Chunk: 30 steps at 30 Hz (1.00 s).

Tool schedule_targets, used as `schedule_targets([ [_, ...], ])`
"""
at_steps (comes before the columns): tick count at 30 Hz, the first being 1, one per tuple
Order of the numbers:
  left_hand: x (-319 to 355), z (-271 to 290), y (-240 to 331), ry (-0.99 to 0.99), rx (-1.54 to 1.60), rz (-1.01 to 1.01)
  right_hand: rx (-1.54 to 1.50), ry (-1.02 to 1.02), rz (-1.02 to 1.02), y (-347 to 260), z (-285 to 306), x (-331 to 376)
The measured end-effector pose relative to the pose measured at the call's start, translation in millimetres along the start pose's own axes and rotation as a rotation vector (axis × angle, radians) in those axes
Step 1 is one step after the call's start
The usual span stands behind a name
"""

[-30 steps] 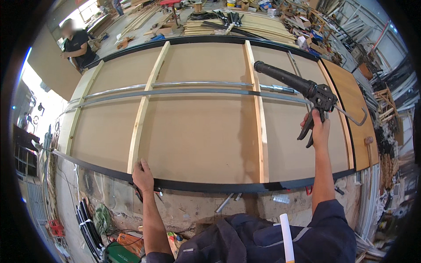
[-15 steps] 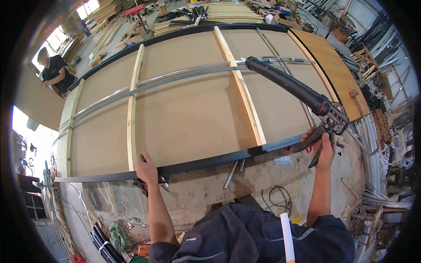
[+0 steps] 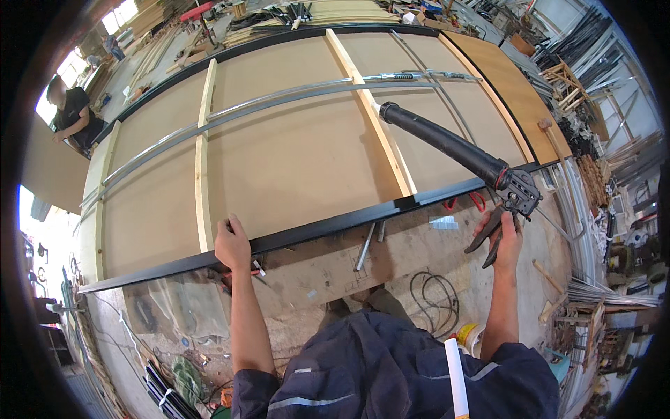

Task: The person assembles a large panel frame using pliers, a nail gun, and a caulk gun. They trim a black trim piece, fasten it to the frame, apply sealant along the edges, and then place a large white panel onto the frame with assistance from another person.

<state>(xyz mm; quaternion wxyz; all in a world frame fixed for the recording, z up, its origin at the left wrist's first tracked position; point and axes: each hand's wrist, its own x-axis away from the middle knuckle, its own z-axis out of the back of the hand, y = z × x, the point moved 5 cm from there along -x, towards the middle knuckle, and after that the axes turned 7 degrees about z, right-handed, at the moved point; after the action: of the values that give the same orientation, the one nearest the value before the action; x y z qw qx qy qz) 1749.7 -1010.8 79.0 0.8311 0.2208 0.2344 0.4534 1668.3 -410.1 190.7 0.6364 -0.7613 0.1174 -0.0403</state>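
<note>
A large panel with a tan board face lies flat in front of me, edged by a black frame rail. My left hand grips the near rail, close to the end of a wooden batten. In my right hand is a black caulking gun, with my fingers round its handle and trigger. Its long barrel slants to the upper left over the panel. The white-tipped nozzle end is by a second wooden batten.
Metal rods run lengthwise across the panel. An orange-brown board adjoins its right end. At the far left stands another person. Beneath the near rail are red-handled scissors; a coiled cable and a bucket are lower down.
The caulking gun has shifted slightly left and down with my right hand, and its nozzle sits closer to the second batten. My left hand stays on the rail. The view has shifted a little.
</note>
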Motion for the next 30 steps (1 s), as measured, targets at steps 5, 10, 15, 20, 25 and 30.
schedule_targets([
  [5,3.5,0.7,-0.5,0.025,0.127,0.005,0.112,0.022,0.007,-24.9,29.5,35.8],
  [10,53.4,-11.7,40.3,-0.111,0.477,-0.04,0.185,-0.051,0.012,-62.5,67.9,73.0],
  [15,219.3,-56.4,167.5,-0.944,0.847,0.02,0.253,-0.006,-0.032,-96.7,117.1,112.4],
  [20,347.8,-98.3,242.0,-1.706,1.133,0.429,0.324,0.029,-0.034,-132.8,136.2,140.9],
  [25,377.6,-94.3,289.2,-1.8,1.312,0.661,0.355,0.103,-0.074,-157.9,134.0,172.9],
  [30,348.8,-88.6,307.5,-1.644,1.436,0.709,0.237,-0.097,0.022,-136.5,123.8,171.8],
])
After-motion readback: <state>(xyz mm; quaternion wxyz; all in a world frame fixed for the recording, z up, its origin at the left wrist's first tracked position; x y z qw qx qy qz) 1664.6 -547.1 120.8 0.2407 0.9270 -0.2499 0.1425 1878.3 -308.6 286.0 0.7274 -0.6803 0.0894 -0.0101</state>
